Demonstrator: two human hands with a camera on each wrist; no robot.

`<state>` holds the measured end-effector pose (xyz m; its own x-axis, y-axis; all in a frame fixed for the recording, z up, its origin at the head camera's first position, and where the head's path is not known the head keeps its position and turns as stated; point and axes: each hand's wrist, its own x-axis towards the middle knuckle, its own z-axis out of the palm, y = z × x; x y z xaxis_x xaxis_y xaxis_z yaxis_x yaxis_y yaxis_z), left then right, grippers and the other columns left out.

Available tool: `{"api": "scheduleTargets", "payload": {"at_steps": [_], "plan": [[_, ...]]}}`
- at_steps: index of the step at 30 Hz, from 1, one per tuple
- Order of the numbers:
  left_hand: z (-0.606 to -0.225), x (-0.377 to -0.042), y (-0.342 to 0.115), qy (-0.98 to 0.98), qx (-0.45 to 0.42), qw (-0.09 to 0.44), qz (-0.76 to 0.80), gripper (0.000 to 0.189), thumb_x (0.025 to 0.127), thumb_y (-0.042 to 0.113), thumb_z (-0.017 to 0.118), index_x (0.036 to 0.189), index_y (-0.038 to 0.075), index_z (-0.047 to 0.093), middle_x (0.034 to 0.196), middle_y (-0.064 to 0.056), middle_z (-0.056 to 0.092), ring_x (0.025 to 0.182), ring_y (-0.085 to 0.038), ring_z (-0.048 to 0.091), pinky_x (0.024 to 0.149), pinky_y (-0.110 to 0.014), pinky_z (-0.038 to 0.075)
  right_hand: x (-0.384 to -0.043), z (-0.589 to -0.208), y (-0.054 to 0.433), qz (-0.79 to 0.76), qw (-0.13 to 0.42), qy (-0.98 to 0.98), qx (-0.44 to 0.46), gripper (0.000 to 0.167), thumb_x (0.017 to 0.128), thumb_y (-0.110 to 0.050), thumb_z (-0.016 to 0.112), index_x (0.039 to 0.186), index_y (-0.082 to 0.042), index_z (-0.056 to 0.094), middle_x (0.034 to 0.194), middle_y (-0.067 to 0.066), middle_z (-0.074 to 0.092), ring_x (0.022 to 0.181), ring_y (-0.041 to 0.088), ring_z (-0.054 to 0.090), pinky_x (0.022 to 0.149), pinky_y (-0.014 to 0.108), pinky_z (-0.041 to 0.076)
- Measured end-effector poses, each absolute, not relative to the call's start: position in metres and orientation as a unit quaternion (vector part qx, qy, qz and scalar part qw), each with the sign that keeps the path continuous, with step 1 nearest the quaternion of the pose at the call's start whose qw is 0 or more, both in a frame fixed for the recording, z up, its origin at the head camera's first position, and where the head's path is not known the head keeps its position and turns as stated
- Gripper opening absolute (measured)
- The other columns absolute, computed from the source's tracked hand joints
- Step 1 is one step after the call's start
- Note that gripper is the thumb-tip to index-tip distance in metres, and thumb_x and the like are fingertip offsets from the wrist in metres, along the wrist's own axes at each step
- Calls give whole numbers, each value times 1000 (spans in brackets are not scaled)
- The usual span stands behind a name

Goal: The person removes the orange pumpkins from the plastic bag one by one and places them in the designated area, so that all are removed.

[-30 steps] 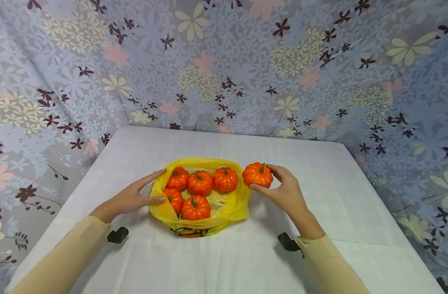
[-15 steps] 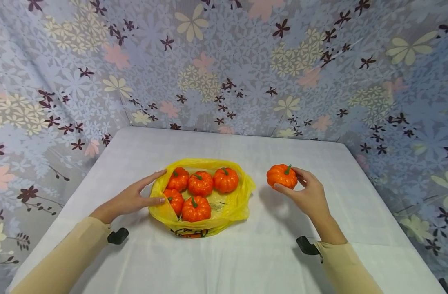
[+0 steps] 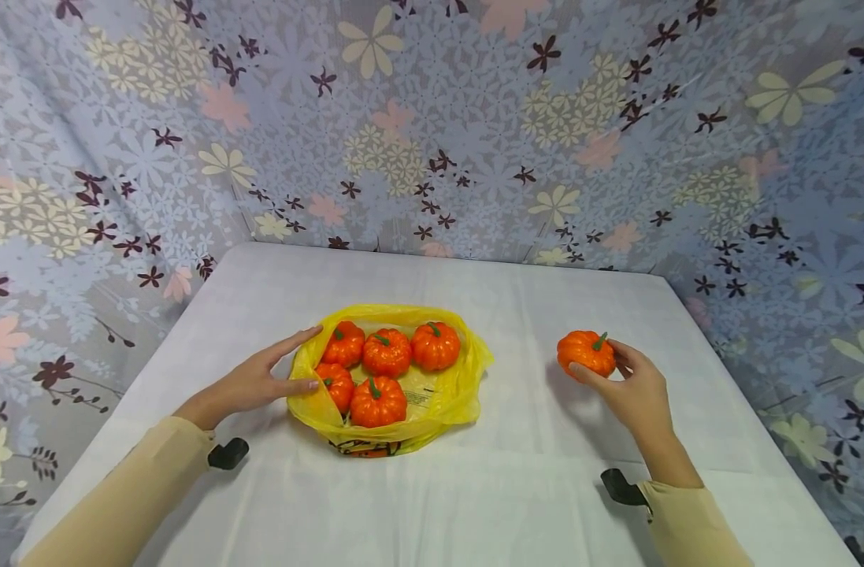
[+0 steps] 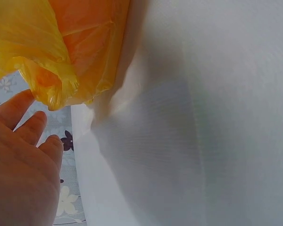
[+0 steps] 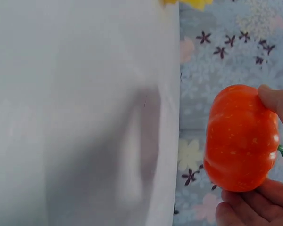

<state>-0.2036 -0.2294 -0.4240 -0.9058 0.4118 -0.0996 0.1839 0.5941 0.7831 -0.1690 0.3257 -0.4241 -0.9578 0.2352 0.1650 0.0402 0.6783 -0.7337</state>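
A yellow plastic bag (image 3: 449,409) lies with its mouth spread wide, several small orange pumpkins (image 3: 386,353) with green stems inside it. At the bag's left rim is my left hand (image 3: 250,379), fingers and thumb nearly straight and touching the plastic. In the left wrist view, the fingertips (image 4: 24,100) meet the crumpled yellow film. My right hand (image 3: 633,392) grips another orange pumpkin (image 3: 584,353) between thumb and fingers, to the right of the bag. The right wrist view shows this pumpkin (image 5: 240,139) on its side, its stem toward the palm.
A white cloth covers the table (image 3: 488,504). Floral fabric (image 3: 432,126) hangs behind the table and along its sides. Black camera mounts (image 3: 621,487) stick out from both wrists near the beige sleeves.
My right hand has carried the pumpkin from the bag's right rim further to the right and somewhat lower. The bag's right edge has spread outward. My left hand has stayed in place.
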Motion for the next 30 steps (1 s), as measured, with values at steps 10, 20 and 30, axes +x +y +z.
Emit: {"api": "scheduleTargets", "payload": {"at_steps": [10, 20, 30], "plan": [[-425, -204, -228, 881, 170, 136, 419, 85, 89, 46, 75, 160, 34, 30, 166, -8, 22, 150, -43, 14, 110, -76, 9, -162, -427, 350, 384, 113, -904, -148, 94, 86, -53, 76, 151, 5, 40, 145, 31, 47, 134, 48, 44, 108, 58, 40], [-428, -204, -230, 879, 163, 139, 425, 86, 88, 47, 75, 160, 35, 30, 166, -7, 21, 150, -43, 13, 110, -77, 9, -159, -437, 377, 390, 90, -894, -199, 97, 88, -56, 72, 153, 5, 34, 150, 31, 42, 135, 50, 40, 108, 60, 37], [-427, -205, -231, 880, 169, 135, 422, 86, 89, 45, 76, 160, 35, 29, 166, -6, 22, 150, -42, 14, 110, -76, 9, -156, -443, 402, 368, 64, -892, -253, 104, 87, -62, 68, 155, 6, 27, 153, 31, 36, 135, 50, 37, 109, 61, 36]]}}
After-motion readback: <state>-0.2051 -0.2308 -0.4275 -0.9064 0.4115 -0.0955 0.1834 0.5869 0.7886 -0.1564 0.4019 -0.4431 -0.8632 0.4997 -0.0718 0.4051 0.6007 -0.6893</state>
